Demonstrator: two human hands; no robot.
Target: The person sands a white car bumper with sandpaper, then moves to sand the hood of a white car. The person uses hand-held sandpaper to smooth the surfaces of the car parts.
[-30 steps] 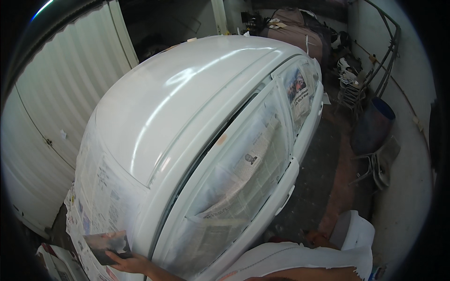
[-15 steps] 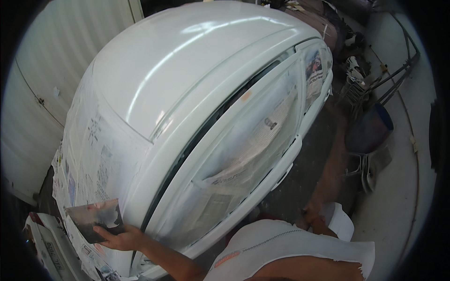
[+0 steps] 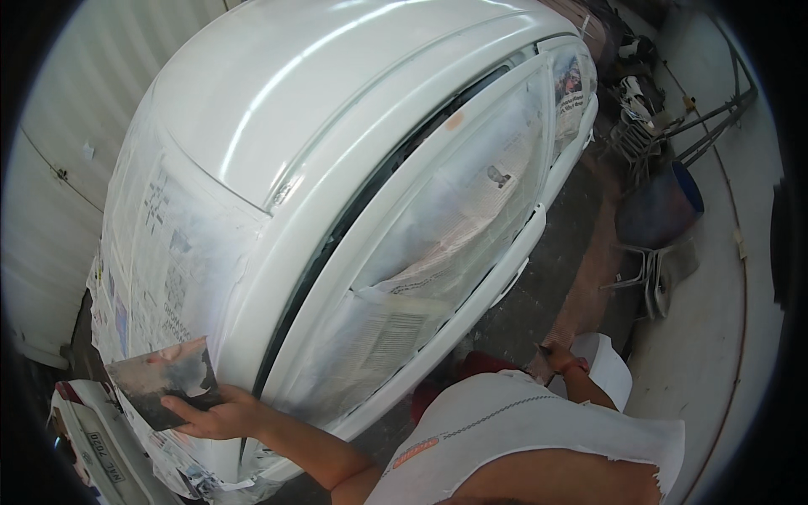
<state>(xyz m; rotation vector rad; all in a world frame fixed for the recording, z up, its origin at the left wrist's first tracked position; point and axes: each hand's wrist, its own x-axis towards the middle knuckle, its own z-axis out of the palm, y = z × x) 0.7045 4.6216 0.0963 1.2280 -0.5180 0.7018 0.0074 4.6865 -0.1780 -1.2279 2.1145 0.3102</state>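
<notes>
My left hand grips a flat square sheet, dark and stained with a pale torn-looking patch, thumb on its upper face. It is held over the newspaper-masked glass at the near left end of a white car. Newspaper and clear film also cover the side windows. On the right, my right hand, with a red band at the wrist, hangs low beside the car. Its fingers look curled, but what they hold, if anything, is too small to make out. A white shape beside that arm is unclear.
A blue drum-like container rests on metal chair frames along the right wall. Metal bars lean above it. At lower left stands another white vehicle. A corrugated panel wall runs along the left side.
The view has shifted slightly, so the car sits a little higher. My left hand and the sheet have moved slightly left. My right hand shows a little more clearly.
</notes>
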